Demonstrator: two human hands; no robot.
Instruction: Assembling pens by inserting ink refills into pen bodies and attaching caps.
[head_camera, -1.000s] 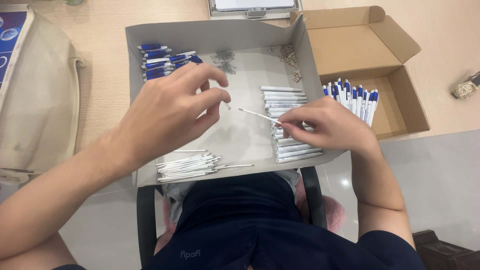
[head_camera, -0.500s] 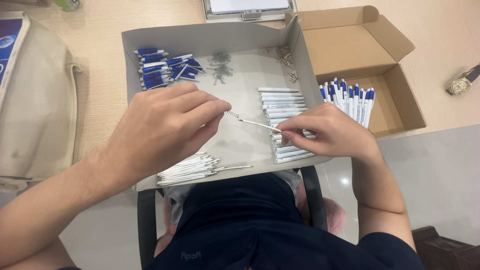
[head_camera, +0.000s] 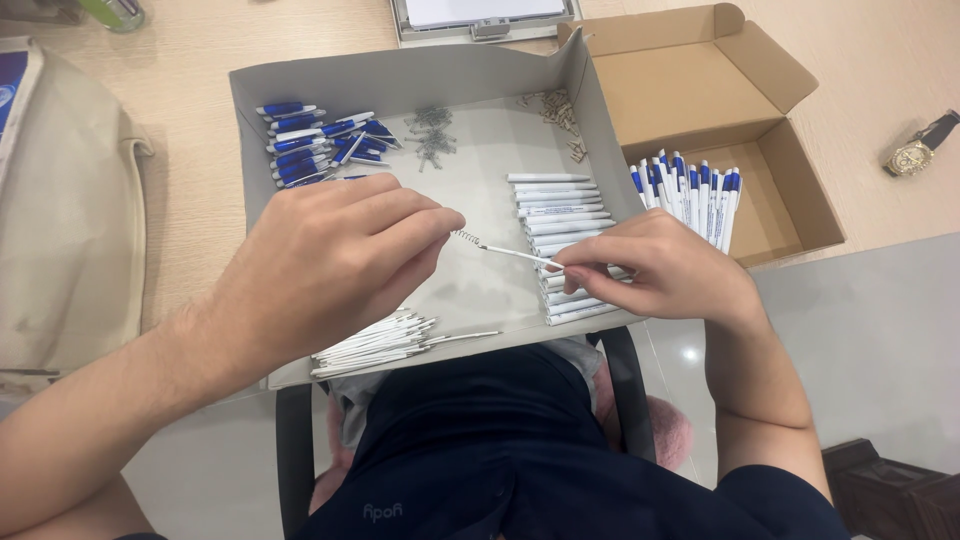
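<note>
**Spring on refill: slip and scatter risks**

Near edge of the grey tray (head_camera: 250, 110), which rests over the person's lap: a loose bundle of white refills (head_camera: 375, 345) lies at the front lip, tips pointing right. Judgement: a knock from the left forearm could roll these off the edge, since the lip there looks low.

Mid-tray: left hand (head_camera: 330, 260) has fingertips pressed together, pinching the end of a small metal spring (head_camera: 467, 238). Right hand (head_camera: 660, 270) pinches the far end of a thin white refill (head_camera: 520, 254), held just above the tray floor; the spring sits at the refill's tip, between the two hands. Judgement: the spring is tiny and under a light grip; if it is squeezed off-axis it could spring away, or snag on the tip rather than seat. The refill is slender, so pushing hard could bow it.

Under the right hand: a row of white barrels (head_camera: 560, 205), easily disturbed by the wrist.

Farther back: blue-and-white pen parts (head_camera: 315, 140), a heap of spare springs (head_camera: 432, 135), small tan pieces (head_camera: 562, 112). Beyond, on the surface, a cardboard box (head_camera: 700, 95) with finished pens (head_camera: 695, 195) standing in it.
</note>
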